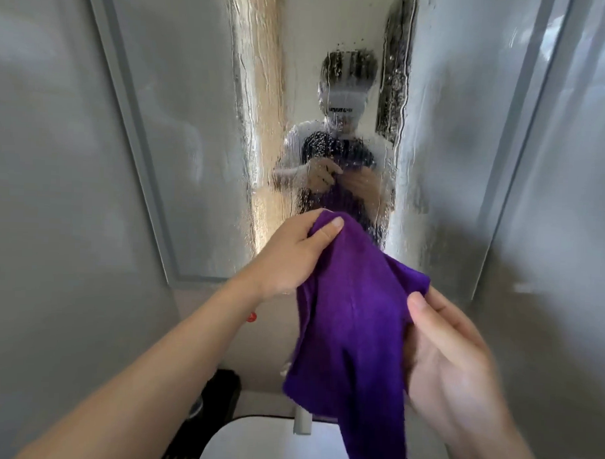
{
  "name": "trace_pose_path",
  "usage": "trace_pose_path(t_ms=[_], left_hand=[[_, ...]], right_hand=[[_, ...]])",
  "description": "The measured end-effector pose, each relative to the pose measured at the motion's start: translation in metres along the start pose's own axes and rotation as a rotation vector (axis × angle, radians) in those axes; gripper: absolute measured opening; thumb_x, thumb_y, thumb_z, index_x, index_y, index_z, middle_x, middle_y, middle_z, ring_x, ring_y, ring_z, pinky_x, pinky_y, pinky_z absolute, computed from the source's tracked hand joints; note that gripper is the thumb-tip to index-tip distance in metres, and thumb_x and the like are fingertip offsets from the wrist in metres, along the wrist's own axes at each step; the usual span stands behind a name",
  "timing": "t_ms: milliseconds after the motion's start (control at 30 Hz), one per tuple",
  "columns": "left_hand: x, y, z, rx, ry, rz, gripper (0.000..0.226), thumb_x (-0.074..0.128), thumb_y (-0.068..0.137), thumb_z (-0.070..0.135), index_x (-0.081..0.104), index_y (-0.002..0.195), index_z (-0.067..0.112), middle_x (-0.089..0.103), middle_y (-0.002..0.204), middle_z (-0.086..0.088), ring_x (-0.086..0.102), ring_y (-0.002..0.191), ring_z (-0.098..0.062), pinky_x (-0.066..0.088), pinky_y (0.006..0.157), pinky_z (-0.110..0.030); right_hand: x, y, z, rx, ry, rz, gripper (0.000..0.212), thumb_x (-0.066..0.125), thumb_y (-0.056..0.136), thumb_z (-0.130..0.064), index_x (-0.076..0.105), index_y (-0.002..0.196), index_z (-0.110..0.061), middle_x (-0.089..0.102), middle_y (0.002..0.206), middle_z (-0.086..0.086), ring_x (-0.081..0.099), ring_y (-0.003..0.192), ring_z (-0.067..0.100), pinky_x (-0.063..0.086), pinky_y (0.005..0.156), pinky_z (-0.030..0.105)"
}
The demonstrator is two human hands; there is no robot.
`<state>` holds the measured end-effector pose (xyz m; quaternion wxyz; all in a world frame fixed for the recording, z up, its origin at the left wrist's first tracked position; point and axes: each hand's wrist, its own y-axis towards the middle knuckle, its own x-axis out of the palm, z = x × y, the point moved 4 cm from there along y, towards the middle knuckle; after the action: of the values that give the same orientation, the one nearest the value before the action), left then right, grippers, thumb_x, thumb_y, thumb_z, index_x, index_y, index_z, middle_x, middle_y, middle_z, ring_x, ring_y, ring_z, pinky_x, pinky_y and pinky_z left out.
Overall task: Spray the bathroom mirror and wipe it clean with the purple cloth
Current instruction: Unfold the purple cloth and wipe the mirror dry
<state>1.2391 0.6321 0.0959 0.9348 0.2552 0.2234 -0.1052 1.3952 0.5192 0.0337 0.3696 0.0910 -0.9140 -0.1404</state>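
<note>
Cloth hangs lengthwise downward | left hand pinches top | right hand grips edge | mirror wet

I hold my left hand out at twelve o'clock, thumb and fingers pinching. My right hand is lower, at four o'clock, fingers curled, gripping too.

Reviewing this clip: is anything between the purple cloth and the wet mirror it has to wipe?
Nothing visible stands in the way. The purple cloth hangs in front of the mirror, pinched by the left hand at its top and the right hand at its side. Only open air separates it from the streaked, droplet-covered glass.
</note>
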Motion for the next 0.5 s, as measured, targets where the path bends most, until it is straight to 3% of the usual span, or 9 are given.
trace_pose_path(t_ms=[67, 133, 167, 233, 300, 367, 433, 500], left_hand=[[0.004, 0.008, 0.000, 0.022, -0.064, 0.024, 0.029, 0.052, 0.108, 0.031, 0.069, 0.096, 0.010, 0.068, 0.087, 0.004, 0.061, 0.080, -0.006, 0.051, 0.084, -0.034], [0.010, 0.014, -0.001, 0.057, -0.039, 0.069, 0.023, 0.059, 0.104, 0.032, 0.071, 0.108, 0.012, 0.066, 0.104, -0.005, 0.060, 0.087, -0.003, 0.050, 0.095, -0.033], [0.010, 0.015, -0.003, 0.035, 0.006, 0.120, 0.025, 0.066, 0.099, 0.036, 0.069, 0.116, 0.019, 0.058, 0.113, -0.001, 0.056, 0.090, 0.002, 0.049, 0.097, -0.024], [0.008, 0.005, -0.009, -0.057, 0.024, 0.263, 0.039, 0.079, 0.087, 0.041, 0.060, 0.119, 0.029, 0.049, 0.117, 0.006, 0.054, 0.085, 0.003, 0.046, 0.086, -0.010], [0.009, -0.021, -0.009, -0.089, -0.178, 0.315, 0.033, 0.080, 0.083, 0.041, 0.060, 0.107, 0.029, 0.059, 0.107, 0.005, 0.058, 0.080, -0.003, 0.054, 0.083, -0.021], [0.019, -0.045, -0.004, -0.058, -0.471, 0.169, 0.032, 0.073, 0.080, 0.049, 0.064, 0.104, 0.029, 0.067, 0.101, 0.006, 0.066, 0.092, -0.013, 0.058, 0.089, -0.042], [0.030, -0.061, 0.002, 0.000, -0.592, -0.070, 0.045, 0.073, 0.077, 0.047, 0.064, 0.117, 0.029, 0.071, 0.111, 0.010, 0.069, 0.104, -0.012, 0.058, 0.092, -0.038], [0.035, -0.063, 0.000, 0.075, -0.517, -0.144, 0.049, 0.080, 0.082, 0.029, 0.061, 0.126, 0.032, 0.071, 0.119, 0.011, 0.069, 0.109, -0.009, 0.059, 0.092, -0.033]], right_hand=[[0.010, 0.003, -0.001, -0.054, -0.005, 0.067, 0.051, 0.073, 0.074, -0.022, 0.069, 0.120, 0.000, 0.069, 0.121, 0.025, 0.070, 0.107, 0.036, 0.060, 0.083, 0.045], [0.019, 0.005, -0.003, -0.111, -0.033, 0.194, 0.044, 0.067, 0.079, -0.021, 0.067, 0.112, 0.008, 0.072, 0.112, 0.025, 0.071, 0.100, 0.036, 0.059, 0.088, 0.045], [0.024, 0.006, -0.004, -0.145, -0.051, 0.254, 0.037, 0.063, 0.083, -0.018, 0.064, 0.104, 0.011, 0.074, 0.101, 0.023, 0.073, 0.089, 0.033, 0.061, 0.083, 0.040], [0.028, 0.009, -0.005, -0.240, -0.069, 0.352, 0.017, 0.058, 0.086, -0.012, 0.055, 0.081, 0.004, 0.066, 0.066, 0.011, 0.063, 0.055, 0.015, 0.057, 0.055, 0.022], [0.030, 0.014, -0.006, -0.314, -0.075, 0.438, 0.027, 0.058, 0.091, -0.010, 0.045, 0.067, -0.007, 0.049, 0.050, 0.000, 0.046, 0.041, 0.006, 0.044, 0.043, 0.017], [0.034, 0.020, -0.005, -0.332, -0.132, 0.482, 0.030, 0.061, 0.091, -0.011, 0.048, 0.064, -0.007, 0.048, 0.052, 0.004, 0.046, 0.043, 0.012, 0.043, 0.046, 0.021], [0.037, 0.025, -0.001, -0.342, -0.277, 0.518, 0.025, 0.067, 0.089, -0.015, 0.059, 0.068, -0.002, 0.054, 0.062, 0.017, 0.052, 0.057, 0.025, 0.046, 0.059, 0.034], [0.041, 0.029, 0.002, -0.351, -0.413, 0.537, 0.023, 0.073, 0.089, -0.019, 0.068, 0.077, 0.000, 0.062, 0.072, 0.025, 0.058, 0.067, 0.039, 0.051, 0.070, 0.053]])
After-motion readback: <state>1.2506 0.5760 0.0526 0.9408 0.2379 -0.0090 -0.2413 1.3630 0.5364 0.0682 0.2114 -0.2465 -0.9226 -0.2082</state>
